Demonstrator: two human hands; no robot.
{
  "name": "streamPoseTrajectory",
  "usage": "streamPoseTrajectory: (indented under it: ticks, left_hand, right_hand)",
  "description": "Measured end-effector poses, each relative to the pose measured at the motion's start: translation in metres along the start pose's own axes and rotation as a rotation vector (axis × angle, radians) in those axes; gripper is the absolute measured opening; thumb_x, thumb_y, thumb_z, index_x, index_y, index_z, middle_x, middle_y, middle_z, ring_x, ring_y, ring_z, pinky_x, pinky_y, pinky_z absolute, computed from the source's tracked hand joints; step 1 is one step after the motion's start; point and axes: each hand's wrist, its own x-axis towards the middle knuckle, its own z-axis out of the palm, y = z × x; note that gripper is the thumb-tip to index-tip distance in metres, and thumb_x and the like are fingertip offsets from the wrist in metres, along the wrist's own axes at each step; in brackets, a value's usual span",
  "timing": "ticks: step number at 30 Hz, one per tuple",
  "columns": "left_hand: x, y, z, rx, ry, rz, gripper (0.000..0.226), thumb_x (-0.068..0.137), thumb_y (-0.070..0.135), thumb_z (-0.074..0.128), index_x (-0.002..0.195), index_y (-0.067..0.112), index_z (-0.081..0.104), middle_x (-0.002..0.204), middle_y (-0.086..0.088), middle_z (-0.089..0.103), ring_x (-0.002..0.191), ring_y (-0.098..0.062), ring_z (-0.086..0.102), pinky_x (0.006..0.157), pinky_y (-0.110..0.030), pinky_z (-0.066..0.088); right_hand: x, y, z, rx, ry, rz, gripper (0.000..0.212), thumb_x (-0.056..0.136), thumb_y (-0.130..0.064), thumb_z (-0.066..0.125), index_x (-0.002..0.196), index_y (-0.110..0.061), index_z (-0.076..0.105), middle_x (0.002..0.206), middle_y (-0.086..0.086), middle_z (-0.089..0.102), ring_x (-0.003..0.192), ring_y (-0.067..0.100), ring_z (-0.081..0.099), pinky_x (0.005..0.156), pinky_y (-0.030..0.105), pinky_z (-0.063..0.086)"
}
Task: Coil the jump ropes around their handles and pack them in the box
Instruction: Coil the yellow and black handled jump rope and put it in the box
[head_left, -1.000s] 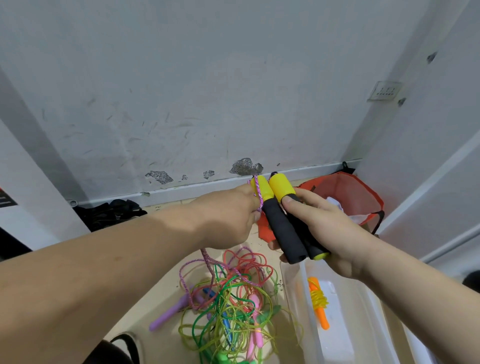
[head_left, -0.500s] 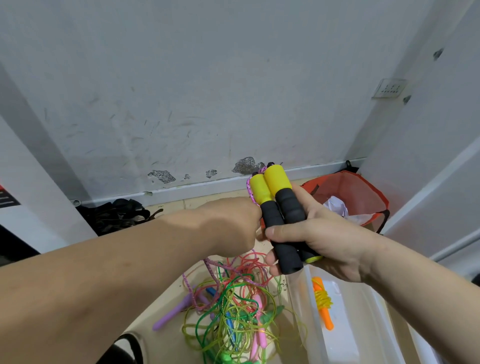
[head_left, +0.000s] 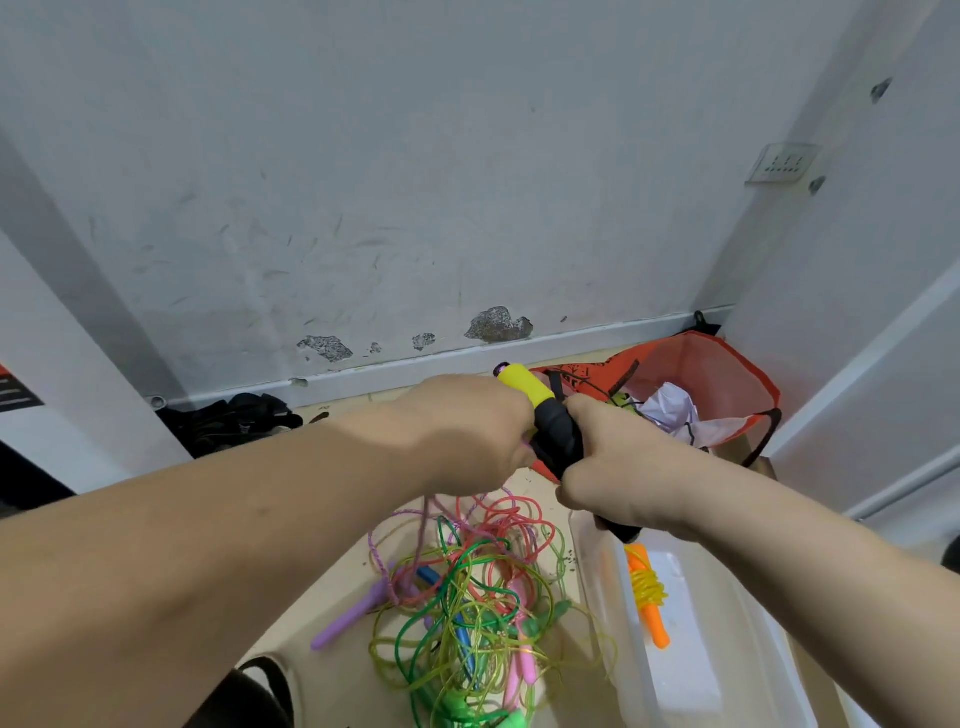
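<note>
Seen from the head camera, where both forearms reach in from the lower corners, the pair of black foam handles (head_left: 553, 431) with yellow caps is held up in mid-air above the floor, between the two hands, in front of the orange bag (head_left: 727, 379); the long axis runs on a slant, caps up and away toward the wall and tipped left, black butt ends down and toward the person over the near corner of the box (head_left: 618, 623). The right hand (head_left: 618, 467) has its fingers wrapped tight round the black foam, hiding most of the length, so the two handles cannot be told apart there. The left hand (head_left: 467, 431) is curled into a fist against the handles just under the caps; its fingertips are hidden behind its own back, and the purple cord (head_left: 423, 525) drops out from beneath it to the tangle of ropes (head_left: 467, 613) on the floor. An orange-handled rope (head_left: 647, 597), yellow cord coiled round it, lies in the translucent box, whose far end is cut off by the frame edge
</note>
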Motion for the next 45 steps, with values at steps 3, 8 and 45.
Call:
streamPoseTrajectory:
  ticks: [3, 8, 45]
  left_hand:
    - [-0.003, -0.003, -0.009, -0.093, 0.114, 0.068, 0.032, 0.101, 0.038, 0.049, 0.074, 0.022, 0.047, 0.069, 0.006, 0.045, 0.075, -0.023, 0.047, 0.062, -0.033, 0.034]
    - [-0.008, -0.004, -0.014, -0.323, 0.209, 0.15, 0.024, 0.096, 0.028, 0.059, 0.072, 0.028, 0.055, 0.062, 0.013, 0.051, 0.061, -0.005, 0.048, 0.058, -0.028, 0.036]
    - [-0.005, -0.006, -0.005, -0.835, -0.051, -0.151, 0.019, 0.098, 0.016, 0.058, 0.093, -0.002, 0.055, 0.074, -0.022, 0.069, 0.054, -0.027, 0.07, 0.05, -0.033, 0.056]
  right_hand:
    - [-0.002, 0.001, 0.0, -0.126, -0.065, 0.011, 0.015, 0.083, 0.0, 0.052, 0.089, -0.012, 0.046, 0.078, 0.008, 0.05, 0.06, 0.022, 0.048, 0.052, 0.029, 0.04]
    - [-0.001, -0.002, 0.004, -0.217, -0.097, -0.08, 0.03, 0.08, -0.005, 0.052, 0.107, -0.016, 0.059, 0.076, 0.005, 0.056, 0.054, 0.017, 0.05, 0.043, 0.024, 0.038]
    - [0.001, 0.004, -0.02, 0.858, 0.176, 0.135, 0.039, 0.076, 0.017, 0.068, 0.102, -0.011, 0.067, 0.068, 0.014, 0.066, 0.057, 0.033, 0.059, 0.057, 0.041, 0.049]
